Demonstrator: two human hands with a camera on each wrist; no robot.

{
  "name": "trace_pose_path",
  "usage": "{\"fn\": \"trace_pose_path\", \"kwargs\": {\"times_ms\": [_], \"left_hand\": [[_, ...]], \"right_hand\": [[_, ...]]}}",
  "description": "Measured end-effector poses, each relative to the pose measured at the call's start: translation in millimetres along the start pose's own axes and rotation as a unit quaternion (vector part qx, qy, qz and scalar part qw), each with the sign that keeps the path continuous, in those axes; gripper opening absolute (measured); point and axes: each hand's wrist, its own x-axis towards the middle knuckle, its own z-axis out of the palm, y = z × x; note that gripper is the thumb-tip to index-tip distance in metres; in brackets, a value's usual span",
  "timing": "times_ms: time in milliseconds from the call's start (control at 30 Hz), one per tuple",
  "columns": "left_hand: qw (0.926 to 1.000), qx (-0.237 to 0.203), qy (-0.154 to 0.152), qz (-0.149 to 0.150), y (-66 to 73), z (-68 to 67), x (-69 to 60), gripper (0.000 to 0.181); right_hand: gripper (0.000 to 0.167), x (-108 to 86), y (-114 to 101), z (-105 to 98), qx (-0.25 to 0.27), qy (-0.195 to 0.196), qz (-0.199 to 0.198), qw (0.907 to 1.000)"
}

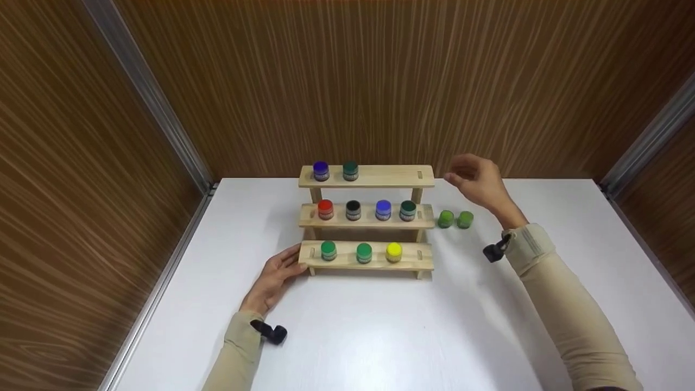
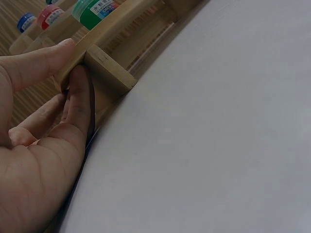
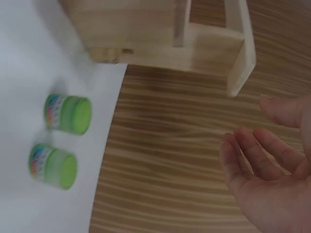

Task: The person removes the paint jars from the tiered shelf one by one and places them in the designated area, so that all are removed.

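A three-step wooden rack (image 1: 380, 176) bears small paint jars. My left hand (image 1: 276, 279) grips the left end of its lowest step, thumb on top and fingers beneath, near a green jar (image 2: 93, 10). My right hand (image 1: 478, 182) hovers in the air just right of the top step, its fingers loosely bent and holding nothing. In the right wrist view a gap shows between that hand and the rack's end (image 3: 243, 63). Two light green jars (image 1: 446, 219) (image 3: 54, 166) stand side by side on the table, right of the middle step.
On the top step are a dark blue jar (image 1: 321, 171) and a dark green jar (image 1: 350, 171). The middle step carries several jars, among them a red one (image 1: 326, 209). A yellow jar (image 1: 393, 252) stands on the lowest step. Wood-grain panels (image 1: 347, 81) enclose the white table (image 1: 347, 331).
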Motion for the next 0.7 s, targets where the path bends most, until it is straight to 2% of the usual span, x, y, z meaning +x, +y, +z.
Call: {"fn": "trace_pose_path", "kwargs": {"times_ms": [200, 700], "left_hand": [[1.0000, 0.001, -0.006, 0.002, 0.0, -0.7, 0.8, 0.077], [1.0000, -0.008, 0.005, 0.001, -1.1, -0.7, 0.9, 0.076]], "right_hand": [[0.037, 6.3, -20, 8, 0.002, -0.002, -0.029, 0.9996], [0.036, 22.4, -66, 52, 0.034, -0.023, -0.046, 0.9981]]}}
